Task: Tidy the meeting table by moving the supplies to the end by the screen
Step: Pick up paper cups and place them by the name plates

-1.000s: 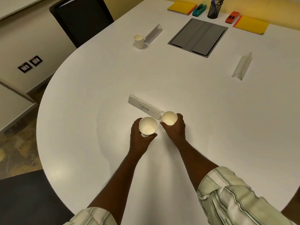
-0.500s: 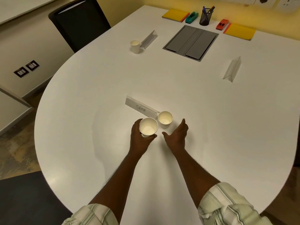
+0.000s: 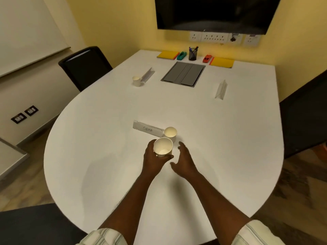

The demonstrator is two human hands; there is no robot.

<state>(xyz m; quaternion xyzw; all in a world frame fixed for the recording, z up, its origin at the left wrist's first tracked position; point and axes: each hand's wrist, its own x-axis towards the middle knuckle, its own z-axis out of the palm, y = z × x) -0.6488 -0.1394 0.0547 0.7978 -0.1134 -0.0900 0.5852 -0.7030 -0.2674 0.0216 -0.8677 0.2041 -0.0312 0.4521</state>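
My left hand [image 3: 153, 159] grips a white paper cup [image 3: 163, 147], lifted a little above the white table [image 3: 230, 138]. A second paper cup [image 3: 170, 133] stands on the table just beyond it, beside a name card marked SIGMA [image 3: 147, 129]. My right hand [image 3: 184, 160] hovers open a short way in front of that cup, touching nothing. A third cup [image 3: 136, 80] stands far left next to another name card [image 3: 147, 75]. A third name card [image 3: 220, 89] stands at the far right. The dark screen [image 3: 212, 13] hangs on the far wall.
At the screen end lie two yellow pads [image 3: 167, 55] [image 3: 222, 62], a green stapler-like item [image 3: 181, 56], a pen holder [image 3: 192, 54] and a red item [image 3: 207, 58]. A grey cable hatch [image 3: 183, 74] is set into the table. Black chairs [image 3: 85, 66] stand left and right.
My right hand let go of the second cup, which now stands on the table, and drew back open. The left hand still holds its cup. The view tilted up to show the screen.
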